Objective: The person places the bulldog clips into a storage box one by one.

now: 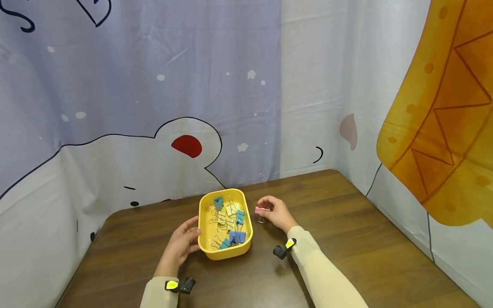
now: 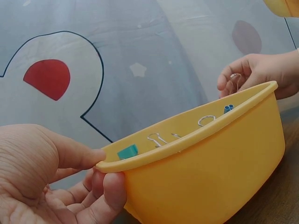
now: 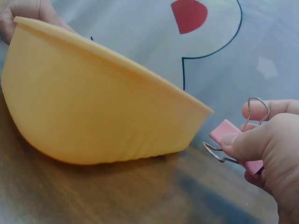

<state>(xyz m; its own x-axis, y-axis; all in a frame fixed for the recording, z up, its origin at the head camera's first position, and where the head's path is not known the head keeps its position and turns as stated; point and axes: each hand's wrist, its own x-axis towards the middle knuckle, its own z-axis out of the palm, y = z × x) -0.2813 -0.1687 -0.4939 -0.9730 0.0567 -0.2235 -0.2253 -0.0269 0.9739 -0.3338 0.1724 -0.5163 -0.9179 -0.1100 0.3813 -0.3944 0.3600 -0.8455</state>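
Observation:
A yellow plastic bin [image 1: 225,256] holds several binder clips, among them a teal clip [image 1: 218,203], a blue clip [image 1: 237,237] and pale yellow ones. My left hand [image 1: 182,242] pinches the bin's left rim, thumb [image 2: 77,151] on top and fingers curled below it. To the right of the bin, my right hand [image 1: 279,214] pinches a pink binder clip [image 3: 226,130] between thumb and fingers. The clip's two wire handles stick out on either side of its body. In the left wrist view the right hand shows beyond the bin's far end.
The bin stands on a brown wooden table [image 1: 346,239] with rounded far corners. A printed curtain [image 1: 246,85] hangs right behind the table and along its right side. Each sleeve carries a small black wrist camera, the right one [image 1: 284,249] close to the bin's front right.

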